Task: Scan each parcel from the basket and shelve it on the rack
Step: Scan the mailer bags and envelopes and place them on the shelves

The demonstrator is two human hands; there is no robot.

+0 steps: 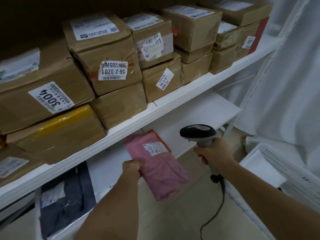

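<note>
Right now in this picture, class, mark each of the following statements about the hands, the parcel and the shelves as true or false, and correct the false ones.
1. The left hand holds a pink parcel by its near edge. True.
2. The right hand holds a roll of tape. False: its grip is round a barcode scanner.
3. The upper shelf carries brown cardboard boxes. True.
4. The pink parcel lies on the upper shelf. False: it is held below that shelf's edge.
5. The scanner is cordless. False: a black cable hangs from its handle.
6. A white basket shows at the right. True.
</note>
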